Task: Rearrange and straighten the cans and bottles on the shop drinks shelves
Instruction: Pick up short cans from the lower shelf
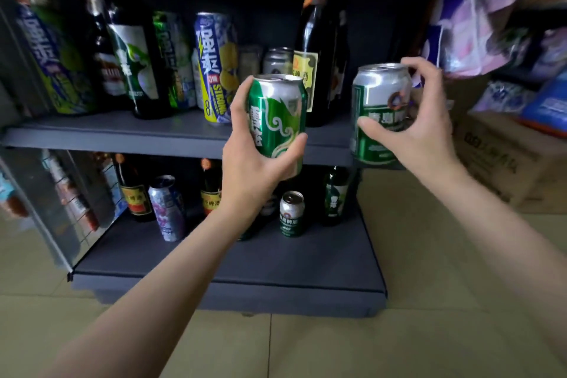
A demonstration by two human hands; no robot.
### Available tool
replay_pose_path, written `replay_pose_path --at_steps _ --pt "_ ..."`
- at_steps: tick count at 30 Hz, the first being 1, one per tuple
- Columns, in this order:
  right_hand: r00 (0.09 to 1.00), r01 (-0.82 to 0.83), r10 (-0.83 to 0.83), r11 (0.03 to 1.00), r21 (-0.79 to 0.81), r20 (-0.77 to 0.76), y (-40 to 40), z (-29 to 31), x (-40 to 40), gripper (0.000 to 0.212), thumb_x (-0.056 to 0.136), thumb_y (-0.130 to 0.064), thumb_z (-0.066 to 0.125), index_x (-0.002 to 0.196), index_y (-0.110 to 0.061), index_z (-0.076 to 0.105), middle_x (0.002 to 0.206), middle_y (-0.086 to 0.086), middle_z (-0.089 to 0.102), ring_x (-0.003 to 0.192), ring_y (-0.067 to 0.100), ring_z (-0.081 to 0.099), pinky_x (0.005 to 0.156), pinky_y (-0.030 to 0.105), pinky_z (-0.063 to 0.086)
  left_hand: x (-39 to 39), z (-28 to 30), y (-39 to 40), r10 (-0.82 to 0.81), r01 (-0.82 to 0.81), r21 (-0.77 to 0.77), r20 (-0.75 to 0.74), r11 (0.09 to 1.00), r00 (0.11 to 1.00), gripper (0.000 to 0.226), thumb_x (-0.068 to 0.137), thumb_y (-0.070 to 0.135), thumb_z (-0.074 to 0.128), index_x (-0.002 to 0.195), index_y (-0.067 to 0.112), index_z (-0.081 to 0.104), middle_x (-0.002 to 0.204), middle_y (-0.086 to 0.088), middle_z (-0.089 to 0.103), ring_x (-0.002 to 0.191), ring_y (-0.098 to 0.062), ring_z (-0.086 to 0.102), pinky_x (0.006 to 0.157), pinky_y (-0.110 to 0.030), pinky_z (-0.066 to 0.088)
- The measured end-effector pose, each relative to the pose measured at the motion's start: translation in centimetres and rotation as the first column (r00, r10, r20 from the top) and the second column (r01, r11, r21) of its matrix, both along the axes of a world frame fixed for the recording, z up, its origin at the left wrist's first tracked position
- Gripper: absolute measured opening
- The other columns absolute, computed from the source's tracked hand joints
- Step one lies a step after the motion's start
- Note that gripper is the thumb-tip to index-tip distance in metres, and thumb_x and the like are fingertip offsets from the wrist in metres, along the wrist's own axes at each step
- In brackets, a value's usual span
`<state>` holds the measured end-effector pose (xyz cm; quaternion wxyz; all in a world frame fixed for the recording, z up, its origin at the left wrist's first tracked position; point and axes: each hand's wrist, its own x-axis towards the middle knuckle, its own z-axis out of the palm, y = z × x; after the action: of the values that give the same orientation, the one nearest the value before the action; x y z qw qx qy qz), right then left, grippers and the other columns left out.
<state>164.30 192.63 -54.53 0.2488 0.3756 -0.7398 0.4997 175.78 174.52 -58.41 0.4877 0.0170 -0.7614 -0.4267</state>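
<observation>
A: Starting with the biggest thing, the shelf unit: how tidy does it look?

B: Not very. The top shelf point(122, 132) carries tall cans and dark bottles bunched toward the left and middle, some turned at odd angles, with no clean front row. The bottom shelf point(245, 261) is looser: a few bottles at the back, a purple can point(167, 209) leaning, and a small green can point(291, 213) upright in front, with wide bare board toward the front edge.

A: So the job is early?

B: I'd judge it somewhere in the middle at best. Nothing on either shelf reads as a finished line, so most of the straightening looks left to do.

A: What about the bottles?

B: The tall dark bottle point(319, 49) on the top shelf stands upright just behind the two raised cans. The yellow can point(214, 70) stands upright to its left, near the shelf's front edge.

A: And the hands?

B: Both are busy. The left hand point(245, 156) wraps its fingers and thumb round a bright green can point(277, 113), held upright in the air before the top shelf's edge. The right hand point(420, 129) pinches a silver-green can point(379, 110) from the side, thumb in front, fingers behind, also upright and off the shelf, near its right end.

A: So those two have no place yet?

B: Neither is set down. I'd guess they belong in a row on one of the shelves.
</observation>
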Motion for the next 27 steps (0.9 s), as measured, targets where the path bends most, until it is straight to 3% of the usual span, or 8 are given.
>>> replay_pose_path --at_steps 2,3,5,7,13,19,23,27 --pt "0.996 0.074 -0.072 0.996 -0.042 0.047 -1.0 0.8 -1.6 0.074 0.074 -0.022 0.077 0.134 -0.018 0.034 0.100 -0.030 0.041 0.088 -0.027 0.043 0.075 -0.002 0.035 -0.8 1.1 -0.1 0.014 -0.014 0.000 0.020 1.000 1.000 0.084 0.074 0.026 0.076 0.140 0.031 0.024 0.117 0.028 0.050 0.100 0.009 0.056 0.090 -0.009 0.042" --pt "0.993 0.078 -0.072 0.995 -0.062 0.092 -1.4 1.1 -2.3 0.077 0.073 -0.023 0.077 0.136 -0.021 0.032 0.106 -0.027 0.041 0.093 -0.021 0.044 0.082 0.001 0.037 -1.2 1.6 -0.1 0.018 -0.017 -0.014 0.030 1.000 0.999 0.084 0.074 0.027 0.076 0.140 0.032 0.024 0.119 0.022 0.053 0.100 0.006 0.057 0.091 -0.013 0.044" --pt "0.981 0.073 -0.057 0.994 -0.078 0.187 -2.1 1.3 -4.1 0.083 0.072 -0.025 0.078 0.138 -0.028 0.027 0.124 -0.015 0.043 0.111 0.001 0.045 0.100 0.027 0.041 -1.8 2.3 -0.3 0.032 -0.031 -0.024 0.031 0.999 0.999 0.084 0.075 0.026 0.076 0.141 0.030 0.025 0.114 0.023 0.054 0.096 0.008 0.058 0.087 -0.011 0.044" --pt "0.970 0.099 -0.092 0.995 -0.021 0.224 -2.4 1.4 -5.9 0.088 0.071 -0.028 0.079 0.140 -0.032 0.024 0.136 -0.004 0.041 0.123 0.018 0.042 0.105 0.042 0.037 -2.3 2.8 -0.7 0.051 -0.051 -0.013 0.016 0.999 0.999 0.082 0.076 0.024 0.075 0.141 0.028 0.025 0.107 0.036 0.047 0.091 0.017 0.055 0.079 0.000 0.039" --pt "0.946 0.174 -0.204 0.976 0.134 0.252 -3.0 1.0 -9.4 0.089 0.070 -0.033 0.080 0.141 -0.019 0.027 0.138 0.006 0.044 0.126 0.024 0.041 0.100 0.033 0.035 -4.0 2.5 -1.5 0.084 -0.084 0.011 0.026 0.996 0.996 0.083 0.075 0.023 0.076 0.140 0.029 0.026 0.104 0.039 0.044 0.088 0.022 0.052 0.075 0.004 0.035" --pt "0.869 0.157 -0.308 0.913 0.376 0.387 -3.5 1.9 -13.6 0.076 0.067 -0.035 0.082 0.123 -0.009 0.038 0.128 0.009 0.052 0.119 0.032 0.049 0.094 0.039 0.044 -5.5 2.7 -1.6 0.087 -0.088 0.011 0.072 0.996 0.994 0.082 0.074 0.024 0.076 0.138 0.035 0.025 0.108 0.031 0.051 0.092 0.011 0.058 0.078 -0.002 0.042" --pt "0.816 0.110 -0.288 0.929 0.355 0.502 -3.8 0.0 -15.1 0.079 0.063 -0.032 0.084 0.127 -0.013 0.042 0.131 0.009 0.053 0.116 0.030 0.053 0.094 0.046 0.049 -6.1 2.6 -1.8 0.092 -0.095 0.041 0.081 0.995 0.992 0.082 0.075 0.026 0.076 0.138 0.036 0.025 0.113 0.030 0.051 0.097 0.007 0.058 0.084 -0.006 0.043" --pt "0.815 0.138 -0.310 0.925 0.355 0.489 -4.6 -0.2 -15.9 0.068 0.071 -0.024 0.080 0.129 -0.011 0.046 0.128 0.010 0.056 0.113 0.032 0.056 0.096 0.044 0.047 -6.0 2.5 -1.6 0.087 -0.093 0.054 0.111 0.994 0.990 0.081 0.074 0.023 0.076 0.134 0.040 0.025 0.109 0.030 0.052 0.092 0.013 0.058 0.078 0.000 0.039"
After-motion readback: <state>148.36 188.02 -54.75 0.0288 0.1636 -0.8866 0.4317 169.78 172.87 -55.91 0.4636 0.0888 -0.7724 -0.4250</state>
